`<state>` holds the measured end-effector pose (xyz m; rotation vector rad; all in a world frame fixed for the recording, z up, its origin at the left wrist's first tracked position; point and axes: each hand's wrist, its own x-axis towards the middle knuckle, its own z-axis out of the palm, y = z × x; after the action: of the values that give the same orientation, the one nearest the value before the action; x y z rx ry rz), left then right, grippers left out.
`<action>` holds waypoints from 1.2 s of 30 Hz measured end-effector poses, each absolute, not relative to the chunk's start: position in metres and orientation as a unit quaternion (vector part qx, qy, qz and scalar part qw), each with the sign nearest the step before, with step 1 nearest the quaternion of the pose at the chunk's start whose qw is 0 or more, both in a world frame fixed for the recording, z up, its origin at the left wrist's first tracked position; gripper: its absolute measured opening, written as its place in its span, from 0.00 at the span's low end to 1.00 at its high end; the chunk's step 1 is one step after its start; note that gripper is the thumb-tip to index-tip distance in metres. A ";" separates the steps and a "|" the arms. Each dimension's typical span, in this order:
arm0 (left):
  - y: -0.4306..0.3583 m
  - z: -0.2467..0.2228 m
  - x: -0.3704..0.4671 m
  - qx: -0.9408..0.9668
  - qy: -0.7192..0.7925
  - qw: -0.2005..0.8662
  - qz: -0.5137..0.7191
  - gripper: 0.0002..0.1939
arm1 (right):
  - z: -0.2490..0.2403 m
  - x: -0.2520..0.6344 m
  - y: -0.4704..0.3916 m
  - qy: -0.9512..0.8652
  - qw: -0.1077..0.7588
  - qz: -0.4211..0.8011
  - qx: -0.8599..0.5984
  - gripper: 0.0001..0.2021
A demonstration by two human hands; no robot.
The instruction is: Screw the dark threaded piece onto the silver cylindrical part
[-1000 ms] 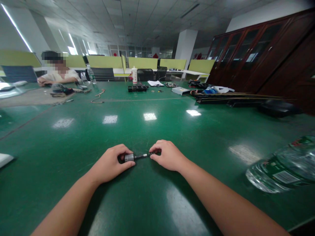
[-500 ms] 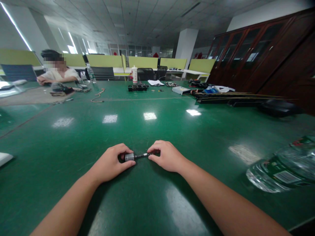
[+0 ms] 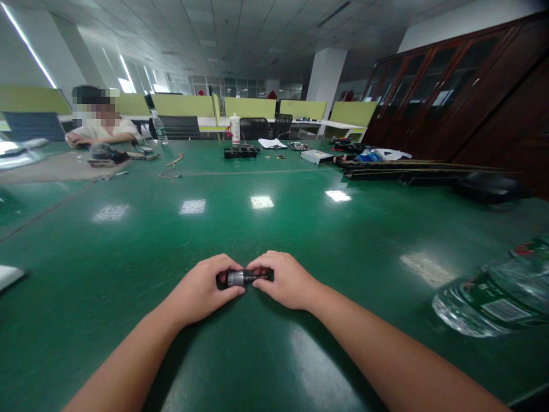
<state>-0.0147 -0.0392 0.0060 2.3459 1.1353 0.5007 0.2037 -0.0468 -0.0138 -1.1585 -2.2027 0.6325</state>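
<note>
Between my hands, close above or on the green tabletop [image 3: 240,229], lies a small silver metal cylinder [image 3: 235,278] with a dark end and a thin shaft pointing right. My left hand [image 3: 206,286] is closed round the cylinder, thumb in front and fingers behind. A dark coil spring [image 3: 249,278] sits round the shaft, right against the cylinder's end. The thumb and fingertips of my right hand [image 3: 283,277] pinch this spring. The shaft's tip reaches into the hollow of that hand.
A large water bottle [image 3: 497,303] lies at the right. Behind it are dark strips [image 3: 412,170] and a black object [image 3: 489,187]. A black part [image 3: 241,152], a white flask [image 3: 235,129] and a cord [image 3: 172,166] are farther back. Another person [image 3: 103,129] sits far left.
My right hand has slid left along the shaft with the spring, up to the cylinder. My left hand has shifted slightly right, still holding the cylinder.
</note>
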 end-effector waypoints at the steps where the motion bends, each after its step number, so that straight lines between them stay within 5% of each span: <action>1: -0.039 0.006 -0.015 0.857 0.416 0.245 0.182 0.12 | -0.014 0.204 -0.047 -0.821 0.285 0.239 -0.434 0.12; 36: -0.037 0.006 -0.014 0.859 0.408 0.247 0.183 0.11 | -0.014 0.203 -0.048 -0.843 0.268 0.205 -0.419 0.08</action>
<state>-0.0144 -0.0368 0.0059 2.3429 1.1134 0.4986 0.2027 -0.0476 -0.0143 -1.1311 -2.2735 0.5524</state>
